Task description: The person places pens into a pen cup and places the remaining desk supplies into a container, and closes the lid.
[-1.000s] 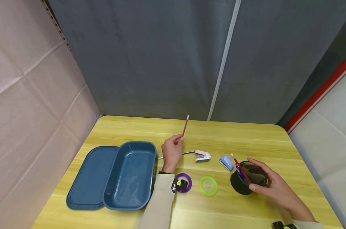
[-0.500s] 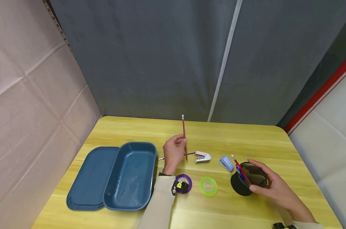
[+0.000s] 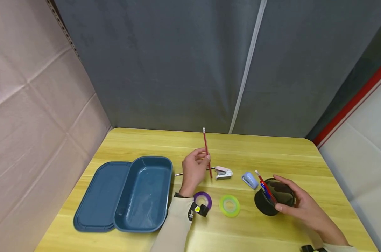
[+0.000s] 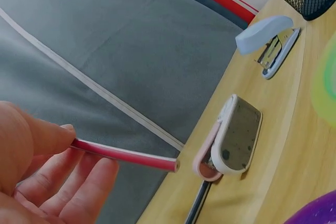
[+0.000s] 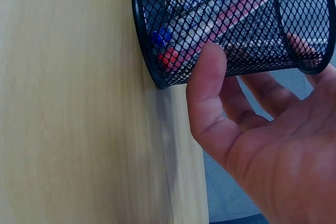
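My left hand [image 3: 194, 170] pinches a red pencil [image 3: 206, 141] between thumb and fingers, its white eraser end up. In the left wrist view the pencil [image 4: 128, 156] points toward a pink and white stapler [image 4: 236, 137]. On the right, my right hand [image 3: 307, 210] grips a black mesh pen holder [image 3: 266, 205] around its side. The holder leans, with a red pencil [image 3: 262, 181] and blue and red pens inside; through its mesh the right wrist view shows a blue pen end [image 5: 161, 37] and a red pen end [image 5: 168, 57].
A dark blue box [image 3: 143, 227] stands on the left, overlapping its lid [image 3: 97, 199]. A purple tape roll [image 3: 208, 197], a green tape roll [image 3: 229, 213] and a blue stapler [image 3: 249, 180] lie mid-table. A thin dark pen [image 3: 179, 174] lies behind my left hand.
My left hand has shifted slightly right and toward me. The pencil in it has swung from leaning right to leaning a little left, its lower end now showing. The right hand has stayed still.
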Demonstrator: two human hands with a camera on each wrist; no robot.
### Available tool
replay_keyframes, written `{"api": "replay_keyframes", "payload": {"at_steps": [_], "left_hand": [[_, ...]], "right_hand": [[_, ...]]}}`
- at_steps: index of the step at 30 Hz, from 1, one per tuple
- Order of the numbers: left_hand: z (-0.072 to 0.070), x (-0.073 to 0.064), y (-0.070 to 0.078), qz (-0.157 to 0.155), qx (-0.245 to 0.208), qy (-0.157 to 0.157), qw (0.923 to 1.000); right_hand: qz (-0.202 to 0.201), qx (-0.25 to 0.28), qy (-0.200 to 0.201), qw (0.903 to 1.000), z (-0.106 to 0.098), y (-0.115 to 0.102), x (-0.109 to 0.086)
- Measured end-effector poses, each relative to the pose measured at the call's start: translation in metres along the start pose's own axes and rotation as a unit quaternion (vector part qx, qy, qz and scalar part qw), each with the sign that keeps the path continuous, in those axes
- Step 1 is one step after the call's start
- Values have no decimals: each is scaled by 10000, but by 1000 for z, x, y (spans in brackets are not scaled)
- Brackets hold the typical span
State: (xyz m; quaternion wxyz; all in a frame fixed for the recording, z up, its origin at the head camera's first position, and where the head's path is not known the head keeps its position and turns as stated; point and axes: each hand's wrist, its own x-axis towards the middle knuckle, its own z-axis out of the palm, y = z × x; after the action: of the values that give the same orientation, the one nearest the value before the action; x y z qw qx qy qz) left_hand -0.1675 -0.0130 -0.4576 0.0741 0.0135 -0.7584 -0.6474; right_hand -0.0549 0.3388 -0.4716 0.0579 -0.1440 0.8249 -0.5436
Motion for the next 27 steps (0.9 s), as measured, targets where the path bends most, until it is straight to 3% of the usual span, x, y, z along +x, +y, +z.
{"api": "replay_keyframes", "payload": {"at_steps": [5, 12, 27], "left_hand": [[1, -6, 8, 51, -272, -202, 9994], [4, -17, 23, 445, -495, -625, 9958], [13, -32, 58, 440, -1720, -1322, 9752]], "right_hand": [[33, -34, 15, 10000, 0, 0, 0], [2, 32, -19, 10000, 0, 1, 0], [-96, 38, -41, 9999, -1, 4, 0]]}}
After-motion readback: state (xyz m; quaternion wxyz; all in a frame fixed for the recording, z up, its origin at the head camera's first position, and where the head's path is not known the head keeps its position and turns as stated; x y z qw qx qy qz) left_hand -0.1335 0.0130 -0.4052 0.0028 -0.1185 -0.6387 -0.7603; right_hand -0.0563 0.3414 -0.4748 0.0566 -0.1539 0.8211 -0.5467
